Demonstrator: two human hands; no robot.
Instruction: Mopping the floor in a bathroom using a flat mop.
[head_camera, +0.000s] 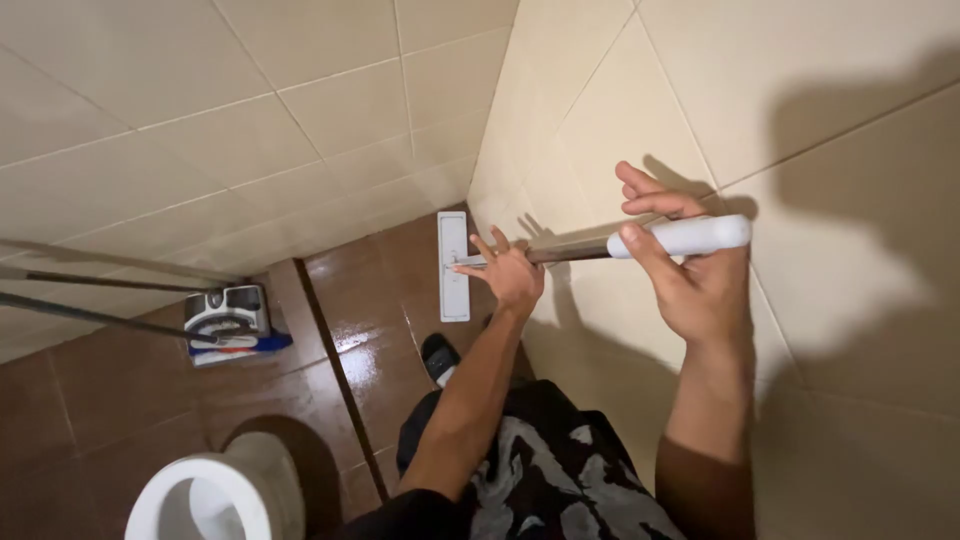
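Tiled bathroom corner, wet brown floor (390, 300). Right hand (700, 270) closed on flat mop's white grip (690, 236); left hand (510, 275) wrapped round metal shaft (565, 252) lower down. Handle slants down-left to white mop head (453, 266), flat on floor by wall. Toilet (215, 490) behind; second mop (228, 322) opposite.

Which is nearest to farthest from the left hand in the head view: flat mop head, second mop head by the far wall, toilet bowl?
From the left hand, which grips the mop handle:
1. Flat mop head, white, on the brown floor just left of the hand.
2. Second mop head, further left by the tiled wall.
3. Toilet bowl, bottom left corner.
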